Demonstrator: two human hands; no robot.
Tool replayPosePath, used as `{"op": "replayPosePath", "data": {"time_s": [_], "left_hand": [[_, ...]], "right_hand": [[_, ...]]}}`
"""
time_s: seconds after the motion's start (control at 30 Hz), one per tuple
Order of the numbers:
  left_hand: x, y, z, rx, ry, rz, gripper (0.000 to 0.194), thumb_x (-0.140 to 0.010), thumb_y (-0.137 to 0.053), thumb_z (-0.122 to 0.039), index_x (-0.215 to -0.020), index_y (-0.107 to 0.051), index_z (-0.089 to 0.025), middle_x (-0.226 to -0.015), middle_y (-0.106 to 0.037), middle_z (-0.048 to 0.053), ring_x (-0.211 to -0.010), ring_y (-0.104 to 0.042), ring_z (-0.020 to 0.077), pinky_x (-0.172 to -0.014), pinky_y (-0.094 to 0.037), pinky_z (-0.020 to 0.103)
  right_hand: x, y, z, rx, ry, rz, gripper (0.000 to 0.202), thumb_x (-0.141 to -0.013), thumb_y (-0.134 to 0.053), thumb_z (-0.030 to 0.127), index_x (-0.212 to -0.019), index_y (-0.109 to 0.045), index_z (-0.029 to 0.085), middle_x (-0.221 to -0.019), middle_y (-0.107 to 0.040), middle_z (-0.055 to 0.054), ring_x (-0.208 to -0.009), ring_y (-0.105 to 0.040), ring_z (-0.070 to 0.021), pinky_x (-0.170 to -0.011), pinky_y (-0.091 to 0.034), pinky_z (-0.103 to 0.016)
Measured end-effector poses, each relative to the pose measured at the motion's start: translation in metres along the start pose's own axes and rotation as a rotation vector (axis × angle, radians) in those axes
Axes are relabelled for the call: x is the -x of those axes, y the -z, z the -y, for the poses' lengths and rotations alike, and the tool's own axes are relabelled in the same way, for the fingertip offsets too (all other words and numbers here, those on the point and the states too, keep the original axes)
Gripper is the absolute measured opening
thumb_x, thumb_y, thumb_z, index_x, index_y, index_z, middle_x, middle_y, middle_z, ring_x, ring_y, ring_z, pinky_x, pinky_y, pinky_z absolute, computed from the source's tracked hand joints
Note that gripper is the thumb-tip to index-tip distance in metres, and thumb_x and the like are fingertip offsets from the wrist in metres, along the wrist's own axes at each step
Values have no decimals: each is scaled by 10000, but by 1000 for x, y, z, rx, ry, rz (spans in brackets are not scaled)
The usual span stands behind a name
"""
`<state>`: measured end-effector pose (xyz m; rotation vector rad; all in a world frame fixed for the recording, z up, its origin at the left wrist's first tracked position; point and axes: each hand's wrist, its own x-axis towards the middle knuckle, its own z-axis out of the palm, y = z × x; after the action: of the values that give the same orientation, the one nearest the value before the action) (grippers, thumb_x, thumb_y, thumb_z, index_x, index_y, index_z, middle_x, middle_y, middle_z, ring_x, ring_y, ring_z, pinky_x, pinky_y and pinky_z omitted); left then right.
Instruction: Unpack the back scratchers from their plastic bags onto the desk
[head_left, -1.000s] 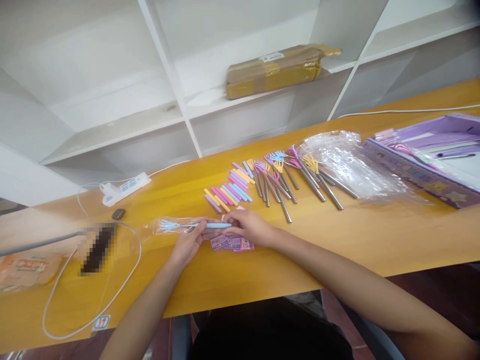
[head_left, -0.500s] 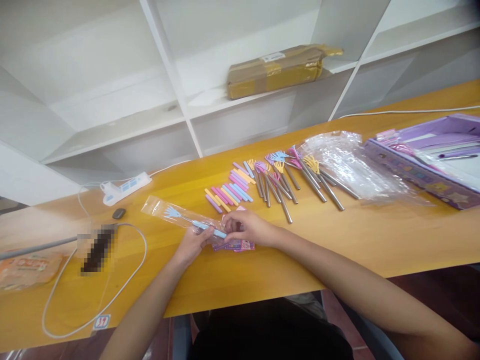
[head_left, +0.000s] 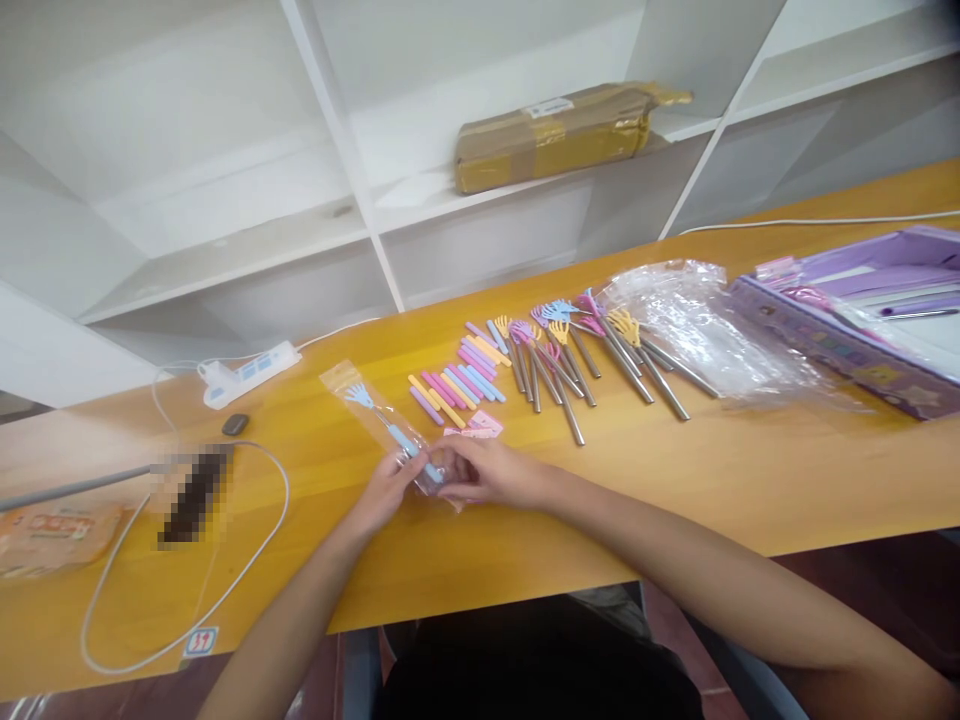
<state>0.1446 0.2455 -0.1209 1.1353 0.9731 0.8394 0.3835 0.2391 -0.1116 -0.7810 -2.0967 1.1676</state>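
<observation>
A blue back scratcher (head_left: 406, 440) with a small hand-shaped head lies inside a clear plastic bag (head_left: 347, 377), tilted with its head up and to the left. My left hand (head_left: 390, 488) is closed around the bag near the scratcher's handle, thumb on top. My right hand (head_left: 480, 468) has its fingers curled at the bag's lower end, beside the handle's tip; exactly what they pinch is hidden. Just behind my right hand, pink printed cards (head_left: 484, 426) rest on the table, partly covered by it.
Beyond my hands lie several coloured handle sleeves (head_left: 457, 388) and metal-shafted back scratchers (head_left: 559, 370). Clear bags (head_left: 682, 320) and a purple box (head_left: 847, 350) are to the right. A power strip (head_left: 251, 372), cable (head_left: 281, 510) and orange packet (head_left: 56, 535) are left.
The bagged back scratcher has swung to a steeper angle, its head shifting right and up. My right hand has moved slightly down at the bag's end, uncovering more of the cards behind it.
</observation>
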Motion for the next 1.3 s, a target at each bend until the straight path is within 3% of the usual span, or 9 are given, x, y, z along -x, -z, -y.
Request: {"op": "replayPosePath", "data": {"time_s": [0.1, 0.23, 0.33, 0.43, 0.63, 0.9, 1.0, 1.13, 1.3], "left_hand": [[-1, 1, -9, 104, -27, -115, 367, -820, -884, -465, -945, -728, -157, -795, -676, 0, -680, -606, 125, -619, -484, 226], [0, -1, -22, 209, -20, -140, 353, -807, -893, -423, -929, -705, -151, -790, -669, 5, -661, -597, 122, -588, -464, 223], [1, -3, -23, 195, -11, -97, 348, -826, -880, -426, -936, -702, -149, -799, -675, 8, -651, -592, 116, -605, -470, 227], [1, -4, -20, 108, -7, -35, 360, -848, -860, -458, -979, -708, -160, -800, -687, 8, -633, -601, 122, -631, -489, 247], [0, -6, -8, -82, -62, 73, 380, -840, -859, -502, -958, -748, -159, -822, -728, 35, -733, -654, 178, -712, -499, 277], [3, -8, -1, 53, -19, 50, 464, -803, -864, -578, -996, -800, -162, -983, -795, 95, -915, -724, 251, -899, -541, 356], [3, -5, -7, -109, -48, 113, 372, -809, -892, -456, -1021, -796, -167, -942, -784, 74, -875, -707, 235, -840, -536, 324], [2, -3, -11, -153, -52, 163, 334, -855, -842, -470, -969, -778, -163, -820, -738, 53, -726, -652, 192, -701, -515, 291], [4, -4, -12, -140, -91, 154, 328, -863, -839, -443, -1046, -773, -179, -963, -761, 78, -852, -687, 220, -774, -546, 311]], "right_hand": [[2, 5, 2, -38, 21, 19, 508, -1004, -696, 454, -1411, -527, 203, -951, -678, -14, -691, -644, -113, -668, -497, -231], [2, 7, -1, 136, 182, -21, 577, -913, -790, 510, -1356, -584, 203, -986, -677, -46, -781, -630, -151, -719, -515, -261], [1, 4, -5, 304, 359, -71, 257, -1022, -667, 387, -1207, -700, 212, -1040, -674, -83, -899, -637, -176, -796, -528, -285], [1, 0, -6, 319, 434, -115, 190, -1067, -595, 316, -1121, -753, 226, -1068, -660, -92, -953, -642, -174, -838, -547, -292], [1, -4, -6, 157, 322, -230, 168, -1059, -616, 340, -1074, -727, 214, -1141, -671, -106, -1040, -661, -192, -909, -562, -328], [-2, -10, -11, 146, 155, -243, 240, -1045, -631, 433, -1030, -702, 204, -931, -692, -53, -753, -607, -140, -698, -476, -260], [-2, -12, -14, 104, 103, -262, 279, -1021, -658, 479, -1059, -697, 205, -890, -695, -39, -691, -583, -126, -667, -465, -249], [-4, -10, -14, 2, 22, -344, 405, -952, -735, 537, -1170, -656, 206, -874, -683, -22, -621, -541, -113, -625, -451, -247], [-5, -2, -5, -65, -51, -330, 417, -934, -744, 548, -1108, -619, 190, -858, -630, -13, -670, -521, -124, -628, -421, -244]]}}
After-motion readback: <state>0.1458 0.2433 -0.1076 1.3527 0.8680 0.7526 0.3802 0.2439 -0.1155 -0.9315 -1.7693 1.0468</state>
